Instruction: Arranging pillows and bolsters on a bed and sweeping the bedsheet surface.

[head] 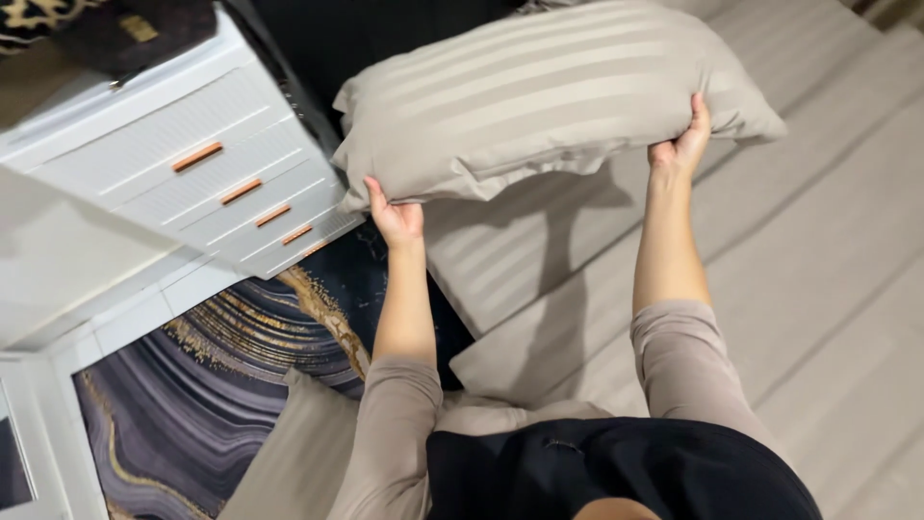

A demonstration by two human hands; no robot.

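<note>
Taupe striped cotton covers the pillow (549, 96), held up in the air above the bed (818, 289) near its head end. The left hand (397, 220) pinches its near corner in a closed grip; the right hand (681, 144) clasps the far edge likewise. Beside the bed stands a white drawer chest (207, 173) with copper handles, over a dark marbled rug (212, 376).

Single head-worn view, looking steeply down from above, close over outstretched arms, striped beige fabric bed (818, 289) right, white plastic drawer chest (192, 164) left
</note>
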